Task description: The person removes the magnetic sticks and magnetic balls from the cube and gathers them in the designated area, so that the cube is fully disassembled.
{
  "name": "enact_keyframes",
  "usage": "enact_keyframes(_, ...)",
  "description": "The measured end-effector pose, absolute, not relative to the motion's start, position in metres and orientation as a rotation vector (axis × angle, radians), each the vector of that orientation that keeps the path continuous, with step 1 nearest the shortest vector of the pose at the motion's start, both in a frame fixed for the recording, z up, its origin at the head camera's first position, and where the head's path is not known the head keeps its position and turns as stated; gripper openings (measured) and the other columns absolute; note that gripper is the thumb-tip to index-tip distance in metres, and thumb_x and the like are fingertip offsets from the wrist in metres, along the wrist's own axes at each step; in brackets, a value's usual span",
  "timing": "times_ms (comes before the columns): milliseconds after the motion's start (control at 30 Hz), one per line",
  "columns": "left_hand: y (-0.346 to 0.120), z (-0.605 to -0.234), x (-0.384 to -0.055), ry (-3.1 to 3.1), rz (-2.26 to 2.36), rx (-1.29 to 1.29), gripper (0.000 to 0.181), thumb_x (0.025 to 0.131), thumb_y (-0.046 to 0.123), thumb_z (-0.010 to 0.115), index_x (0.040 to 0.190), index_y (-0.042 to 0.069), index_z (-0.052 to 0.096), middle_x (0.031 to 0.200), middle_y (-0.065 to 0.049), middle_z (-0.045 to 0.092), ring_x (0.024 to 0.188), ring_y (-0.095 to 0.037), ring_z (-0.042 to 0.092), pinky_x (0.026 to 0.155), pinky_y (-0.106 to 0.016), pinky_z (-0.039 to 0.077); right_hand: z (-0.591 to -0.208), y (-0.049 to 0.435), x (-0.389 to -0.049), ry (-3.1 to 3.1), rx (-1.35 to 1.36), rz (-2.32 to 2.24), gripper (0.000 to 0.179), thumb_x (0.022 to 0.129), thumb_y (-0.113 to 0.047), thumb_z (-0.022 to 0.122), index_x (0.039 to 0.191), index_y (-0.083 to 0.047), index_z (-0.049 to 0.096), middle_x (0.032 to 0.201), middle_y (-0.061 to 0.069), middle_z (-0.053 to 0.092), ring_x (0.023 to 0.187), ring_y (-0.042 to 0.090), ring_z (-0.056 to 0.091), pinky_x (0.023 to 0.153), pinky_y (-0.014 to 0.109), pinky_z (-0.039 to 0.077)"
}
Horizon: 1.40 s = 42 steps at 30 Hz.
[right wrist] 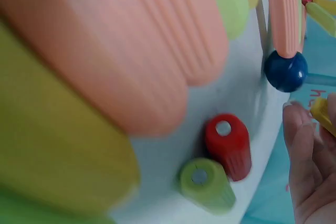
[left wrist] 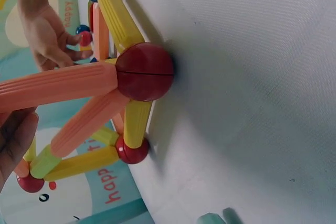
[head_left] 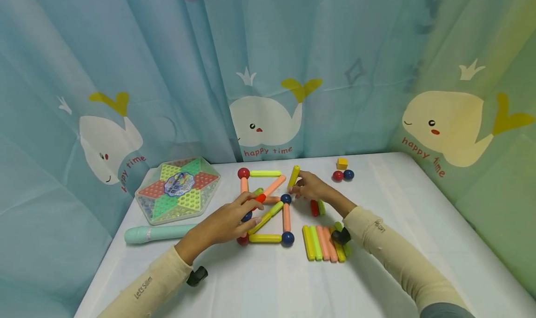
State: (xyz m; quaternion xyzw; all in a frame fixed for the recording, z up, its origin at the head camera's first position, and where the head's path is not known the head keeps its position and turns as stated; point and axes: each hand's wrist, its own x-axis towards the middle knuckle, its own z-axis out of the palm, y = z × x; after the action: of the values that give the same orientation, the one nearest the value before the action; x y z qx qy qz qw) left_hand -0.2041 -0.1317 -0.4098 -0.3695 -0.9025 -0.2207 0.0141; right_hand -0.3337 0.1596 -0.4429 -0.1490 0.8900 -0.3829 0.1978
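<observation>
A frame of magnetic sticks and balls stands mid-table, with a red ball [head_left: 244, 172] at its back left corner and a blue ball [head_left: 287, 238] at its front right. My left hand [head_left: 228, 220] reaches over the frame's left side, thumb and fingers around its raised part by a blue ball [head_left: 247, 216]. Close by, a pink stick [left wrist: 58, 87] rises from a red ball [left wrist: 144, 72] in the left wrist view. Between the fingertips of my right hand [head_left: 311, 186], a yellow magnetic stick [head_left: 294, 176] tilts upward, behind the frame's blue ball [head_left: 286, 199].
Several loose sticks [head_left: 321, 243] lie in a row at front right. A red stick [right wrist: 231, 148] and a green stick [right wrist: 210, 184] lie beyond them. Farther back are two balls and a yellow cube [head_left: 342, 164]. A star-patterned game board [head_left: 167, 211] and mint-green tube [head_left: 157, 233] lie left.
</observation>
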Motion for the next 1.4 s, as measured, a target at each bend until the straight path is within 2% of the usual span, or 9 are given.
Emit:
enact_keyframes(267,-0.130,-0.409,-0.204,-2.802,-0.686,-1.164,0.029,0.104,0.036,0.055,0.127,0.019,0.057,0.131,-0.002,0.049,0.098,-0.016,0.062,0.089,-0.030,0.057,-0.426,0.179,-0.320,2.548,-0.513,-1.157,0.032,0.094,-0.023,0.072,0.117,-0.003,0.063,0.106,0.016,0.069,0.087,0.031,0.066,0.069,0.033,0.059)
enact_keyframes(467,-0.131,-0.410,-0.204,-2.795,-0.703,-1.159,0.030,0.103,0.035,0.056,0.127,0.018,0.058,0.133,-0.003,0.050,0.098,-0.016,0.062,0.087,-0.032,0.057,-0.412,0.209,-0.297,2.531,-0.531,-1.214,0.040,0.093,-0.026,0.073,0.121,-0.002,0.059,0.106,0.017,0.068,0.079,0.033,0.066,0.065,0.036,0.057)
enact_keyframes(567,-0.132,-0.411,-0.205,-2.784,-0.707,-1.162,0.030,0.103,0.034,0.056,0.128,0.017,0.059,0.134,-0.003,0.050,0.102,-0.017,0.062,0.087,-0.034,0.057,-0.411,0.229,-0.285,2.485,-0.578,-1.277,0.054,0.094,-0.020,0.072,0.137,-0.001,0.046,0.101,0.021,0.068,0.073,0.030,0.064,0.060,0.033,0.055)
enact_keyframes(667,-0.133,-0.411,-0.204,-2.795,-0.697,-1.154,0.029,0.104,0.034,0.055,0.128,0.018,0.059,0.134,-0.003,0.050,0.103,-0.017,0.061,0.086,-0.033,0.057,-0.412,0.248,-0.271,2.435,-0.587,-1.355,0.076,0.094,-0.014,0.071,0.152,-0.005,0.023,0.093,0.020,0.068,0.066,0.023,0.062,0.057,0.031,0.053)
enact_keyframes(767,-0.134,-0.409,-0.203,-2.844,-0.687,-1.129,0.031,0.105,0.035,0.053,0.131,0.019,0.058,0.135,-0.001,0.048,0.095,-0.014,0.059,0.081,-0.029,0.055,-0.414,0.265,-0.257,2.411,-0.563,-1.393,0.093,0.093,-0.012,0.071,0.156,-0.010,0.002,0.084,0.016,0.065,0.062,0.020,0.059,0.057,0.032,0.053)
enact_keyframes(833,-0.134,-0.409,-0.202,-2.879,-0.688,-1.112,0.033,0.105,0.036,0.052,0.133,0.020,0.057,0.136,-0.001,0.047,0.091,-0.014,0.056,0.078,-0.027,0.053,-0.416,0.275,-0.248,2.402,-0.540,-1.386,0.098,0.093,-0.014,0.071,0.156,-0.012,-0.003,0.080,0.017,0.063,0.060,0.020,0.058,0.057,0.033,0.053)
enact_keyframes(1100,-0.135,-0.411,-0.203,-2.798,-0.696,-1.149,0.028,0.103,0.033,0.056,0.128,0.019,0.058,0.132,-0.001,0.049,0.093,-0.014,0.061,0.081,-0.028,0.055,-0.428,0.312,-0.222,2.303,-0.599,-1.214,0.082,0.095,-0.014,0.069,0.152,-0.005,0.012,0.078,0.011,0.058,0.060,0.014,0.055,0.055,0.030,0.049)
enact_keyframes(1233,-0.135,-0.412,-0.203,-2.766,-0.714,-1.163,0.028,0.102,0.031,0.058,0.127,0.018,0.058,0.130,-0.001,0.050,0.091,-0.012,0.060,0.080,-0.027,0.055,-0.437,0.324,-0.215,2.229,-0.604,-1.155,0.080,0.095,-0.011,0.068,0.153,0.000,0.014,0.076,0.006,0.057,0.060,0.011,0.053,0.055,0.026,0.047)
enact_keyframes(1400,-0.134,-0.411,-0.202,-2.762,-0.695,-1.168,0.028,0.103,0.033,0.057,0.127,0.017,0.059,0.131,-0.002,0.051,0.097,-0.015,0.061,0.084,-0.030,0.057,-0.444,0.326,-0.209,2.218,-0.548,-1.045,0.081,0.092,-0.014,0.071,0.153,-0.001,0.018,0.075,0.005,0.058,0.057,0.011,0.049,0.054,0.024,0.044)
